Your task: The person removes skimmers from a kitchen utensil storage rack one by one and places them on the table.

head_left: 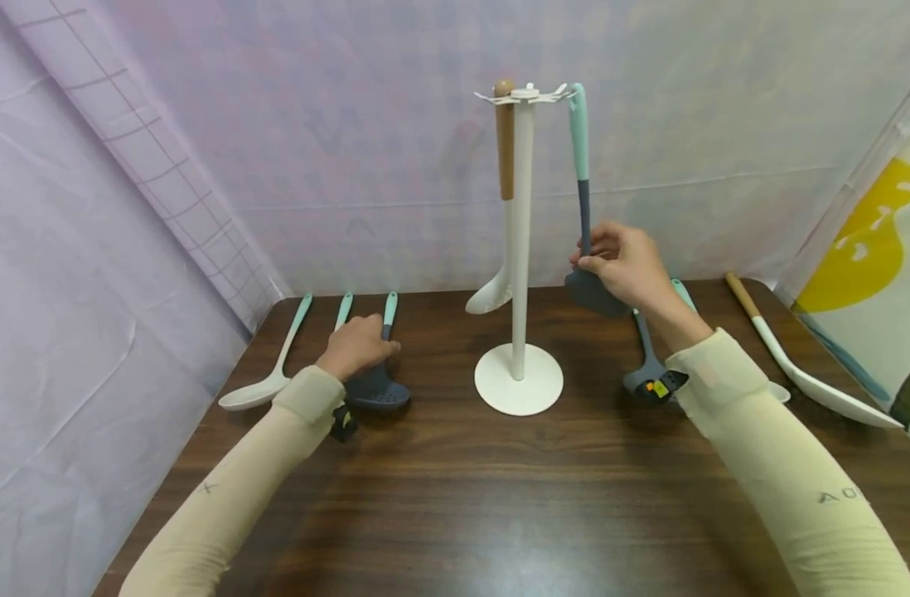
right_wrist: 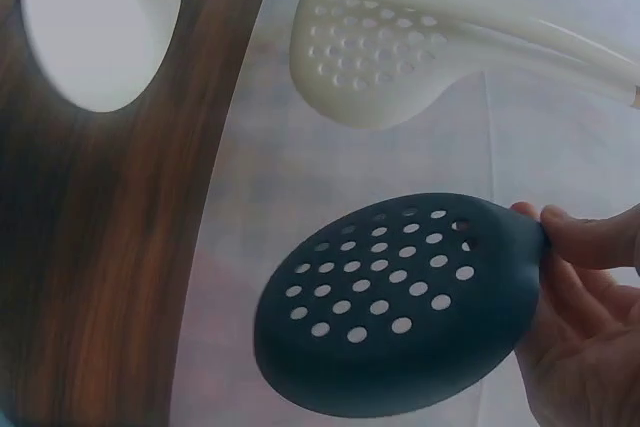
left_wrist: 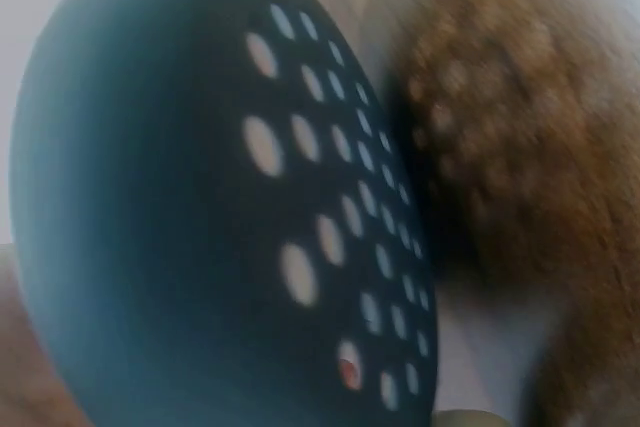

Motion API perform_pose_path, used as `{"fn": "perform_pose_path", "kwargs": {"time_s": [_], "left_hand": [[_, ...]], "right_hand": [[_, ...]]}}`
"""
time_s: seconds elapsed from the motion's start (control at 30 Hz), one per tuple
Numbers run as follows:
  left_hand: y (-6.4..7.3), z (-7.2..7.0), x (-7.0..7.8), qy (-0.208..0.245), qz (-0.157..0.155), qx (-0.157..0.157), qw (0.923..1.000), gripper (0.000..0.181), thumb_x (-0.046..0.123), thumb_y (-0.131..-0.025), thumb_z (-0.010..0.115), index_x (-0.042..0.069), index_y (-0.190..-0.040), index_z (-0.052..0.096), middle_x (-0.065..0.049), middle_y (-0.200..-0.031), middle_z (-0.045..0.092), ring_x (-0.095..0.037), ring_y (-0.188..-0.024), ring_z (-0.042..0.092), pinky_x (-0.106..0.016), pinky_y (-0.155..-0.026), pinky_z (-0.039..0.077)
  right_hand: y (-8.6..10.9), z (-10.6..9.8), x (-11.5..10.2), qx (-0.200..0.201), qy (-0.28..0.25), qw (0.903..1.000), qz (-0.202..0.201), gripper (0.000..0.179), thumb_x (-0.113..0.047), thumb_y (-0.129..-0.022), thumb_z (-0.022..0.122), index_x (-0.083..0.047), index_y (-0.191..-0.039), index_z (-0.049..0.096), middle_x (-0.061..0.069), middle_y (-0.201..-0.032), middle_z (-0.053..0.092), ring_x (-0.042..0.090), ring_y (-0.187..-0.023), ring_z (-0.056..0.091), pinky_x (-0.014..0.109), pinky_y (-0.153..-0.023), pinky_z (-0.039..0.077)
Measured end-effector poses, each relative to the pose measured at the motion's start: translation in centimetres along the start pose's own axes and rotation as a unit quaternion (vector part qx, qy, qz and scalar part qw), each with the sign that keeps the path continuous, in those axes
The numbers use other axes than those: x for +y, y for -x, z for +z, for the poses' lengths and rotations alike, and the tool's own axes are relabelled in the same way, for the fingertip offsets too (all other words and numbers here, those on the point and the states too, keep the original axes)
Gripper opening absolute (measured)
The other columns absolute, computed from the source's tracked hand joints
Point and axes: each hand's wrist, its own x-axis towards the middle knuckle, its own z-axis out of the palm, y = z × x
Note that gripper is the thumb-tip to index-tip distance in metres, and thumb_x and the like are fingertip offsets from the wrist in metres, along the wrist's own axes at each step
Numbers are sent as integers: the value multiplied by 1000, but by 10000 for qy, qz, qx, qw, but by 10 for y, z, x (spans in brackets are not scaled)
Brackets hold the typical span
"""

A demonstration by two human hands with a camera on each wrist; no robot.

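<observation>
My right hand point(head_left: 628, 264) pinches the neck of a dark skimmer point(right_wrist: 400, 307) with a mint handle. Its handle top meets a hook of the white utensil stand point(head_left: 523, 224), and its perforated head hangs below my fingers. From another hook hangs a white skimmer point(right_wrist: 370, 57) with a wooden handle. At the left, my left hand point(head_left: 358, 344) holds a second dark skimmer point(head_left: 380, 391) around its neck, which the hand mostly covers. That skimmer's holed head fills much of the left wrist view. Another mint handle point(head_left: 343, 308) shows behind the left hand.
A pale spoon point(head_left: 264, 388) with a mint handle lies at the far left. Right of the stand lie a dark ladle-like utensil point(head_left: 646, 369), one with a mint handle point(head_left: 682, 292) partly under my forearm, and a white turner point(head_left: 820, 390) with a wooden handle. A curtain backs the table point(head_left: 440, 497).
</observation>
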Motion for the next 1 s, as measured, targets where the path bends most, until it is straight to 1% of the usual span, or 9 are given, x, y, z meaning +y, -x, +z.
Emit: {"fn": "perform_pose_path", "kwargs": {"time_s": [0.1,0.2,0.27,0.33,0.43,0.53,0.77,0.87,1.0], "left_hand": [[0,-2,4,-117,132,228,9996,46,41,-102,62,1,-126,60,-14,-96,67,-26,-71,64,-38,-59,48],[-1,-5,10,-133,260,377,9989,52,42,-102,61,1,-134,59,-13,-95,69,-24,-65,62,-36,-55,46],[-1,-8,16,-84,321,462,9984,53,43,-102,61,3,-136,59,-13,-95,70,-22,-62,61,-34,-52,44],[-1,-11,23,-44,381,516,9979,52,44,-103,61,5,-137,59,-14,-97,72,-23,-61,61,-34,-51,44],[-2,-16,33,-61,473,676,9966,51,44,-102,61,8,-138,59,-15,-109,73,-25,-69,65,-37,-55,49],[-4,-20,44,-112,601,832,9947,50,45,-102,61,8,-135,60,-14,-113,72,-28,-75,67,-40,-59,52],[-6,-36,71,32,1053,980,9896,50,43,-103,60,9,-140,59,-10,-103,74,-25,-74,66,-38,-59,51],[-6,-45,83,94,1171,1037,9876,50,43,-103,60,11,-141,58,-8,-105,74,-25,-80,69,-41,-64,54],[-6,-55,99,158,1280,1144,9850,49,44,-102,61,13,-139,59,-5,-112,74,-24,-93,70,-44,-73,57]], "right_hand": [[5,-3,4,-22,166,9998,114,21,-11,-97,71,-1,-114,67,21,-112,76,21,-92,73,16,-68,51],[9,-6,7,-102,178,9995,224,24,-13,-95,75,0,-113,66,24,-111,75,8,-80,68,20,-61,54],[11,-6,9,-247,155,9992,285,28,-13,-93,77,2,-113,64,25,-109,75,4,-75,67,22,-60,57],[13,-6,10,-450,161,9983,347,32,-13,-92,79,3,-114,61,26,-107,74,7,-73,69,24,-62,60],[16,-4,14,-796,223,9953,501,36,-15,-92,80,4,-114,58,24,-104,74,19,-76,74,26,-65,62],[18,-1,19,-1013,520,9914,647,39,-22,-92,80,3,-111,57,19,-98,75,27,-78,75,28,-64,60],[24,11,30,-1430,685,9808,1137,40,-29,-91,81,0,-105,58,13,-88,75,22,-71,74,37,-64,61],[27,16,34,-1574,851,9753,1293,39,-31,-91,81,-1,-103,59,10,-82,74,20,-68,74,38,-64,60],[29,24,41,-1692,1007,9706,1386,36,-30,-90,81,-2,-97,59,8,-74,72,18,-62,72,34,-59,59]]}}
